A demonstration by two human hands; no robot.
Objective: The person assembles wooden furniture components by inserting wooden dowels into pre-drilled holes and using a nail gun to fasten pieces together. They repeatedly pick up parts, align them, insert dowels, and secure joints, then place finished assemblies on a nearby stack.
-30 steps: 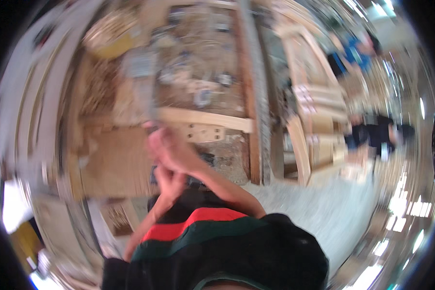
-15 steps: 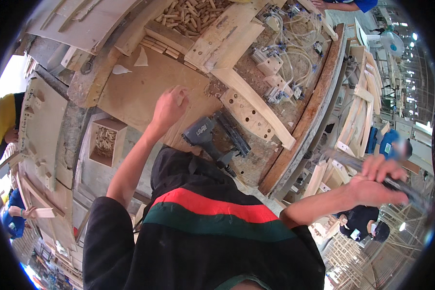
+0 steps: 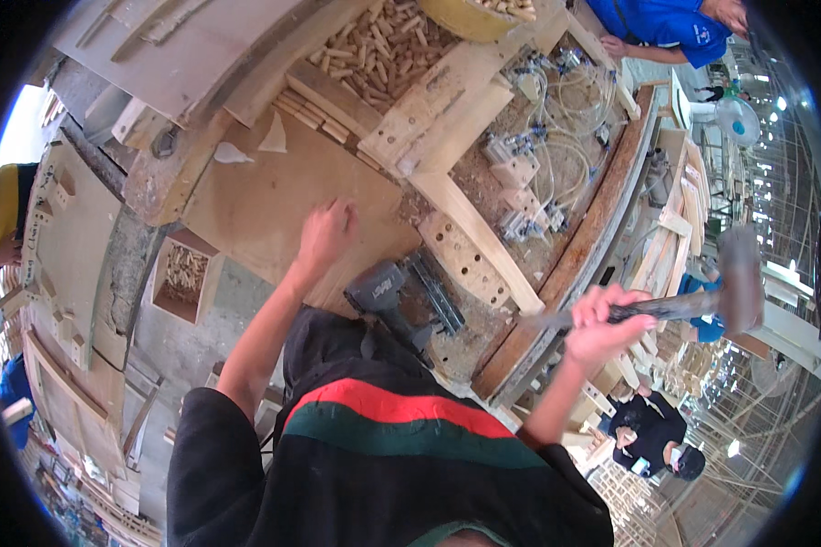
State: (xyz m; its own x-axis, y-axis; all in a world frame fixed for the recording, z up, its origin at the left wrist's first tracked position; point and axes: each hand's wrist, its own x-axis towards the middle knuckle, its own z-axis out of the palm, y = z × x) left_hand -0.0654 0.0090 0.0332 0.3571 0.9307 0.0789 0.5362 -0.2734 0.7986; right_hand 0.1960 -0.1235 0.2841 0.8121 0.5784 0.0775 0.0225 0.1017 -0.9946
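A hammer (image 3: 670,308) is in my right hand (image 3: 602,325), raised at the right; the fingers wrap round its handle and its head points away to the right. My left hand (image 3: 327,239) hovers over the brown bench board (image 3: 274,205) with its fingers curled together; whatever they hold, if anything, is hidden. Below and right of that hand lies a dark nail gun (image 3: 379,290). Beyond the gun are a pale wooden plate with holes (image 3: 465,258) and a long wooden rail (image 3: 483,244) joined to a cross block (image 3: 433,137).
Wooden dowels (image 3: 383,50) fill a bin at the back, near a yellow bowl (image 3: 461,20). Clear air hoses and clamps (image 3: 543,146) cover the jig's right part. A box of dowels (image 3: 184,283) stands at the left. People (image 3: 652,433) work nearby, one in blue at the far edge.
My right hand has swung the hammer inward to the left and upward, bringing its head into view. My left hand has shifted slightly nearer, its fingers curled more tightly.
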